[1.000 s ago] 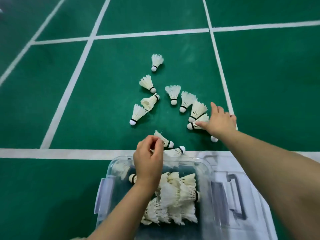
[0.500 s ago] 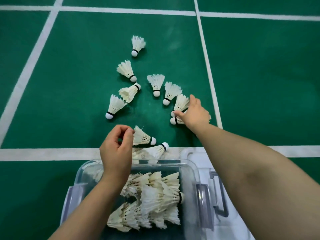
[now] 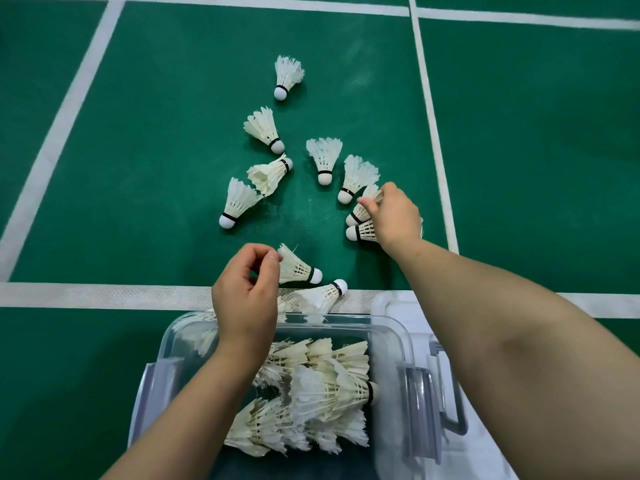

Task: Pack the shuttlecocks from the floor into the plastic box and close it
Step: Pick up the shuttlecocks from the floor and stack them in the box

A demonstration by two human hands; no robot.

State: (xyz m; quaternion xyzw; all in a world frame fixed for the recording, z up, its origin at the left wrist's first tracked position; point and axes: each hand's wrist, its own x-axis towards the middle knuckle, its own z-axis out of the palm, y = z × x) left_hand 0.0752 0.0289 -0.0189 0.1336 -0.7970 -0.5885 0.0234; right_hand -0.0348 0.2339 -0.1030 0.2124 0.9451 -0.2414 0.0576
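Several white feather shuttlecocks lie scattered on the green court floor, the farthest one [image 3: 287,76] at the top. My right hand [image 3: 394,216] reaches out and pinches the skirt of a shuttlecock [image 3: 363,207] between thumb and forefinger, with another shuttlecock [image 3: 362,232] lying just under the hand. My left hand [image 3: 246,289] hovers over the far rim of the clear plastic box [image 3: 398,329], fingers curled and empty, its fingertips beside the skirt of a near shuttlecock [image 3: 299,268]. Another shuttlecock [image 3: 318,296] lies on the white line against the box. The box holds a pile of shuttlecocks [image 3: 322,393].
The clear lid [image 3: 485,445] with a grey handle [image 3: 450,403] lies on the floor right of the box. White court lines [image 3: 104,296] cross in front of the box and run away on both sides. Grey latches sit on the box's two ends.
My right hand has shifted slightly up the cluster and closed its thumb and forefinger on a shuttlecock's skirt. My left hand has stayed over the box's far rim, still empty.
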